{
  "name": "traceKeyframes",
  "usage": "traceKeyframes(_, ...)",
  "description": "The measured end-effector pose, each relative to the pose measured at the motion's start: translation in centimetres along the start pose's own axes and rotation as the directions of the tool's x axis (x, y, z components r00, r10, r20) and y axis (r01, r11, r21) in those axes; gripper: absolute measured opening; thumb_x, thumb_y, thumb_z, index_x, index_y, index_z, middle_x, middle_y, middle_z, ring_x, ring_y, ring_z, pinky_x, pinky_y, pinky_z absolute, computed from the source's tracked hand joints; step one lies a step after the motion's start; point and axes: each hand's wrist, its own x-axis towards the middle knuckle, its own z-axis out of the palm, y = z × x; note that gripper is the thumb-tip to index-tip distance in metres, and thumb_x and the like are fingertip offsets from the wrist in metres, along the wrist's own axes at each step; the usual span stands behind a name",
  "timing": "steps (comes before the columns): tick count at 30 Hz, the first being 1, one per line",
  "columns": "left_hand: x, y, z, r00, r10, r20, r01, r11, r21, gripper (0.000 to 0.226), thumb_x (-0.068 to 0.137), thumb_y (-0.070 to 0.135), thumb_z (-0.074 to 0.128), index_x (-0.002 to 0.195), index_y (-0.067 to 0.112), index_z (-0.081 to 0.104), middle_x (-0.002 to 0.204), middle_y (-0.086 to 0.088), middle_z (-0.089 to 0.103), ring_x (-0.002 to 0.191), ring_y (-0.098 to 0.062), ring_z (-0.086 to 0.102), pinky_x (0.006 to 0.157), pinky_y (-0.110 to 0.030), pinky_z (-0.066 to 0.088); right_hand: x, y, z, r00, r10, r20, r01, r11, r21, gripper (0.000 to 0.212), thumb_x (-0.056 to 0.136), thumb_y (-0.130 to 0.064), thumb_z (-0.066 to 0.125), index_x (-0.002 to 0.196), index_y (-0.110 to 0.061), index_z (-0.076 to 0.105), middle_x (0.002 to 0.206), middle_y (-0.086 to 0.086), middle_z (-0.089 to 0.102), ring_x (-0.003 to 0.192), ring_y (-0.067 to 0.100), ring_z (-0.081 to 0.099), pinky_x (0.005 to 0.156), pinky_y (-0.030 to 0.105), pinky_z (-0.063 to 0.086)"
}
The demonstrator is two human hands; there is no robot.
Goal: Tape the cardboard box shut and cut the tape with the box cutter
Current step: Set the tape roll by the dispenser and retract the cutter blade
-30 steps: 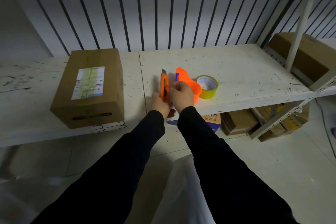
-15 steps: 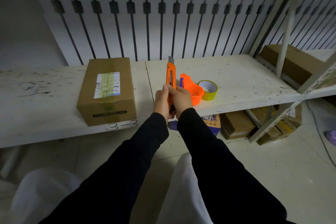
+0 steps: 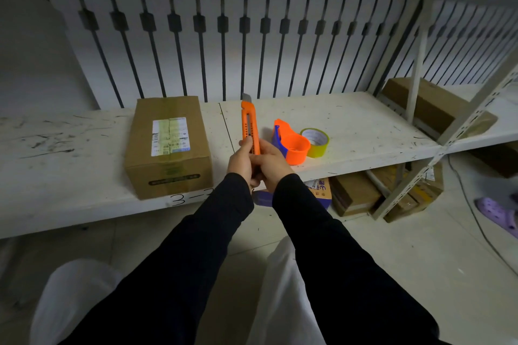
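A closed brown cardboard box [image 3: 168, 145] with a white label on top sits on the white shelf [image 3: 364, 126], left of my hands. An orange box cutter [image 3: 249, 124] stands upright in front of me, a short blade showing at its top. My left hand [image 3: 241, 161] and my right hand [image 3: 273, 164] are both wrapped around its lower handle, pressed together. Just right of my hands, an orange and blue tape dispenser [image 3: 291, 144] rests on the shelf. A roll of yellowish tape [image 3: 315, 143] lies beside it.
A second cardboard box [image 3: 431, 106] sits on the shelf section at right, behind a white upright post [image 3: 419, 56]. More boxes [image 3: 356, 193] are stacked on the floor under the shelf. A purple shoe [image 3: 499, 214] lies on the floor at far right.
The box cutter has been lifted from beside the dispenser to an upright hold in both hands. The view has pulled back and tilted up.
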Motion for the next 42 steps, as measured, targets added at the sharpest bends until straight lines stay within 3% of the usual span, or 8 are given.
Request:
traceKeyframes(3,0.2,0.7,-0.9,1.000,-0.001,-0.016,0.002,0.997,0.076,0.034,0.092,0.050,0.043,0.087,0.020,0.060,0.070,-0.005,0.049,0.050,-0.014,0.040,0.038,-0.020,0.030,0.1,-0.4,-0.2,0.999,0.000,0.041,-0.005,0.990,0.142,0.028,0.088,0.001,0.040,0.103,-0.011,0.060,0.123,0.034,0.052,0.098,0.036,0.057,0.073,0.036,0.044)
traceKeyframes(7,0.0,1.1,-0.9,0.996,0.068,-0.049,-0.057,0.978,0.200,0.032,0.093,0.043,0.044,0.085,0.016,0.059,0.065,-0.005,0.049,0.051,-0.017,0.045,0.041,-0.020,0.037,0.2,-0.8,0.4,0.997,0.081,-0.019,-0.072,0.952,0.296,0.027,0.096,-0.029,0.042,0.087,-0.013,0.062,0.112,0.021,0.062,0.086,0.021,0.059,0.080,0.035,0.049)
traceKeyframes(10,0.2,0.8,-0.7,0.994,0.089,-0.070,-0.074,0.979,0.192,0.025,0.094,0.038,0.046,0.083,0.019,0.059,0.082,-0.007,0.061,0.082,-0.025,0.061,0.079,-0.037,0.054,0.7,-0.1,1.2,0.988,0.087,-0.124,-0.055,0.967,0.247,0.032,0.097,-0.040,0.039,0.089,-0.017,0.061,0.090,0.010,0.065,0.077,0.016,0.061,0.067,0.029,0.049)
traceKeyframes(13,0.3,0.4,-0.5,0.991,0.114,-0.062,-0.100,0.974,0.204,0.020,0.095,0.034,0.044,0.099,0.019,0.057,0.099,-0.010,0.062,0.106,-0.031,0.060,0.098,-0.047,0.049,0.9,0.2,1.3,0.979,0.112,-0.173,-0.055,0.951,0.305,0.031,0.097,-0.038,0.039,0.086,-0.020,0.061,0.084,0.005,0.064,0.084,0.018,0.062,0.080,0.034,0.051)
traceKeyframes(25,-0.4,-0.5,-0.3,0.984,0.051,0.169,-0.060,0.997,0.044,0.039,0.101,0.021,0.031,0.139,0.017,0.039,0.103,-0.006,0.058,0.091,-0.020,0.056,0.073,-0.031,0.048,1.2,-0.1,-0.4,0.979,0.109,-0.174,-0.062,0.965,0.256,0.029,0.098,-0.032,0.040,0.081,-0.020,0.061,0.084,0.003,0.064,0.088,0.022,0.061,0.089,0.039,0.048)
traceKeyframes(34,0.9,-1.3,-0.8,0.987,-0.132,0.087,0.142,0.981,-0.129,0.023,0.094,0.000,0.029,0.081,0.006,0.046,0.075,-0.013,0.048,0.068,-0.023,0.051,0.063,-0.036,0.045,1.9,1.6,-1.1,0.952,0.245,-0.186,-0.247,0.969,0.012,0.032,0.090,-0.012,0.043,0.060,-0.011,0.052,0.065,0.010,0.048,0.060,0.019,0.046,0.071,0.034,0.040)
traceKeyframes(39,2.1,-2.0,-0.8,0.981,-0.132,0.139,0.135,0.991,-0.016,0.029,0.097,-0.005,0.032,0.120,-0.007,0.050,0.101,-0.017,0.057,0.102,-0.030,0.056,0.093,-0.038,0.042,2.9,2.7,-1.8,0.925,0.281,-0.256,-0.301,0.953,-0.042,0.030,0.098,-0.020,0.039,0.097,-0.005,0.064,0.100,0.017,0.058,0.096,0.026,0.055,0.101,0.039,0.043)
traceKeyframes(42,2.9,-2.7,-0.3,0.991,-0.099,0.096,0.081,0.982,0.173,0.032,0.096,0.000,0.043,0.126,-0.010,0.050,0.099,-0.017,0.063,0.088,-0.026,0.063,0.091,-0.037,0.047,3.9,3.5,-3.0,0.908,0.282,-0.311,-0.282,0.958,0.047,0.034,0.097,-0.012,0.040,0.124,0.005,0.053,0.081,0.007,0.057,0.073,0.015,0.053,0.076,0.030,0.048)
